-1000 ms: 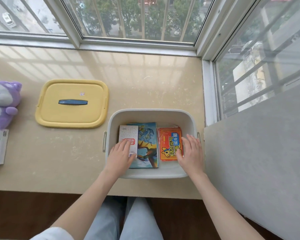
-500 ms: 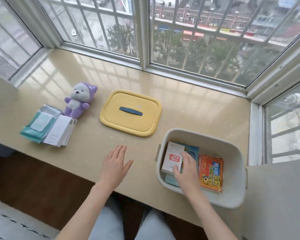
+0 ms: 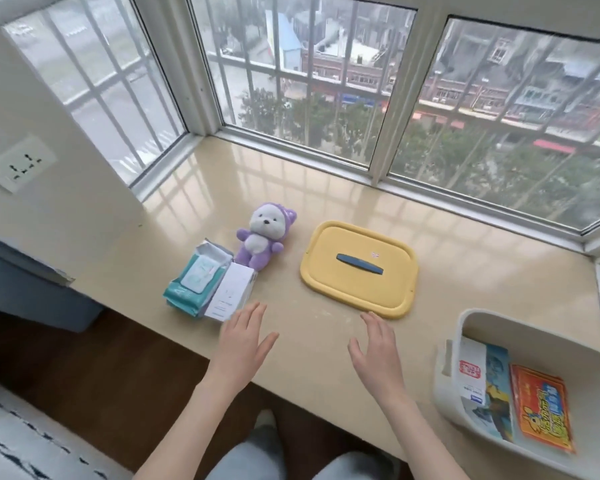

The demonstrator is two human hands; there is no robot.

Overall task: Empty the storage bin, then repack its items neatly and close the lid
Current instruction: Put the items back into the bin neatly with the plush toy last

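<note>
The left hand (image 3: 245, 341) is open, fingers straight and slightly spread, holding nothing; its fingertips are just short of the slim white cardboard box (image 3: 231, 296). The right hand (image 3: 378, 351) is also flat, loose and empty, above bare ledge just in front of the lid. Both hover over the glossy beige stone window ledge (image 3: 326, 188) and neither touches an object.

The white box leans against a teal soft pack of wet wipes (image 3: 194, 282), and a small purple-and-white plush toy (image 3: 264, 237) sits just behind them. To the right lies the yellow rounded plastic lid with a dark blue handle (image 3: 357, 271), flat on the ledge.

Farther right is the pale grey-white plastic storage bin (image 3: 482, 327). It already holds a white booklet with a red stamp (image 3: 471, 372), lying on a blue picture book (image 3: 497, 393), and beside them an orange-red printed booklet (image 3: 541, 410).

The emptying looks finished and the repacking seems about half done (flat items in first). The wipes, box and toy are still out, and the lid is not yet on.
</note>
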